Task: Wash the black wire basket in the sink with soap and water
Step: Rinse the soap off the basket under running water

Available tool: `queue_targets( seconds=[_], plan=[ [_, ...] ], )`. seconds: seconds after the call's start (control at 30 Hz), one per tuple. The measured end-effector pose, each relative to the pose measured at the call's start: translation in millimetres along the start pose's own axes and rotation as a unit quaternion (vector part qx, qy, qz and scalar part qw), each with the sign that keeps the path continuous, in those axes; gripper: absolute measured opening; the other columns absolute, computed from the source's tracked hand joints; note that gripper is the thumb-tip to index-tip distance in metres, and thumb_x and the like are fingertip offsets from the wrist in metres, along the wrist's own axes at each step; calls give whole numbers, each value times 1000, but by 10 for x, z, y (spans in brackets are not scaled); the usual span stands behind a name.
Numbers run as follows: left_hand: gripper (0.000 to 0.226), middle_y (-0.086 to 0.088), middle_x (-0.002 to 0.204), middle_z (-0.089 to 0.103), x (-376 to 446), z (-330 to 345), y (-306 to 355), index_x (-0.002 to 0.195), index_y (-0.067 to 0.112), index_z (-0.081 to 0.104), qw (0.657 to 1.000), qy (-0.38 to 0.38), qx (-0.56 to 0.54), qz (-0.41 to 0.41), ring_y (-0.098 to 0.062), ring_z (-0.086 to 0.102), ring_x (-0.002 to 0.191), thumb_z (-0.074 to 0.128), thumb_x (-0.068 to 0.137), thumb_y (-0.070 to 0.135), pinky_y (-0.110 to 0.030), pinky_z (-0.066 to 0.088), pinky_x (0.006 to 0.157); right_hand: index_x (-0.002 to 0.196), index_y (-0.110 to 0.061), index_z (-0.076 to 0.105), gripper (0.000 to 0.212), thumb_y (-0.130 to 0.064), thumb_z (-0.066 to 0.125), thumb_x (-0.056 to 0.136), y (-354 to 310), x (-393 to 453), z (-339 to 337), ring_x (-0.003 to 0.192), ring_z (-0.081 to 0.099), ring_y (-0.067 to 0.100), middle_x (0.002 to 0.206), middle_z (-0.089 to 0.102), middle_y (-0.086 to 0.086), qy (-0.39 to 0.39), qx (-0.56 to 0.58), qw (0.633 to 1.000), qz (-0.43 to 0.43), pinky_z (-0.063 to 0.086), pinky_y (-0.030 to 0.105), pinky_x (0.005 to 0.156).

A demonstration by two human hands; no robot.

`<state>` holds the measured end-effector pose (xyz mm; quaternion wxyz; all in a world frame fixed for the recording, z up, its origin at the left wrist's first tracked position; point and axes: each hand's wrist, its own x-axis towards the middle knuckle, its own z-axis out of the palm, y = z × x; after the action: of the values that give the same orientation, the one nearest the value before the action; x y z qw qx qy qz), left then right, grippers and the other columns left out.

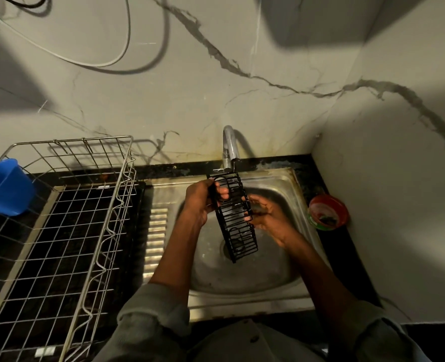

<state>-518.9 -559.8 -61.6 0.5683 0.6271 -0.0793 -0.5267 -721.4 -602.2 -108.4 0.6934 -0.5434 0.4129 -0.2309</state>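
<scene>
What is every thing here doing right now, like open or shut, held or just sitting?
black wire basket: held tilted over the sink
left hand: grips the basket's upper end
right hand: holds the basket's right side
sink: no standing water seen
tap: no water stream visible
dish rack: sitting left of the sink
blue cup: tilted in the rack
red bowl: upright, open

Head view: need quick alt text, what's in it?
Both hands hold the black wire basket over the steel sink, under the tap: left hand grips its upper end, right hand its side. A steel dish rack stands left.
</scene>
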Motion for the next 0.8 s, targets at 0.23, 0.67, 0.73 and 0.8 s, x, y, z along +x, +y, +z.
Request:
queue_targets(
  seconds=[0.23, 0.67, 0.73, 0.8],
  plan=[
    [10, -6, 76, 77, -76, 166, 20, 105, 15, 66, 999, -10, 24, 19, -24, 74, 72, 57, 102, 18, -27, 51, 54, 125, -35, 67, 54, 2, 71, 85, -109, -73, -56, 115, 67, 18, 121, 73, -5, 19, 13, 1000, -16, 56, 38, 85],
    [25, -4, 89, 77, -7, -225, -20, 99, 18, 75, 998, 20, 58, 27, -18, 70, 79, 56, 99, 33, -30, 49, 69, 134, -27, 63, 58, 4, 69, 86, -98, 3, 98, 116, 64, 15, 128, 70, -6, -1, 19, 1000, -3, 50, 36, 81],
    [25, -4, 89, 76, -17, -195, -43, 103, 18, 76, 997, 16, 64, 29, -19, 70, 83, 56, 99, 33, -30, 49, 70, 134, -26, 62, 58, 5, 69, 85, -85, -15, 77, 116, 64, 16, 128, 70, -5, 1, 15, 1000, 0, 51, 38, 85],
    [25, -4, 90, 77, -48, -140, -50, 106, 20, 74, 997, 3, 73, 28, -19, 70, 84, 53, 102, 33, -30, 49, 72, 132, -24, 63, 58, 10, 66, 85, -47, -14, 42, 113, 65, 19, 128, 69, -4, 3, 20, 1000, 1, 53, 39, 85]
  ],
)
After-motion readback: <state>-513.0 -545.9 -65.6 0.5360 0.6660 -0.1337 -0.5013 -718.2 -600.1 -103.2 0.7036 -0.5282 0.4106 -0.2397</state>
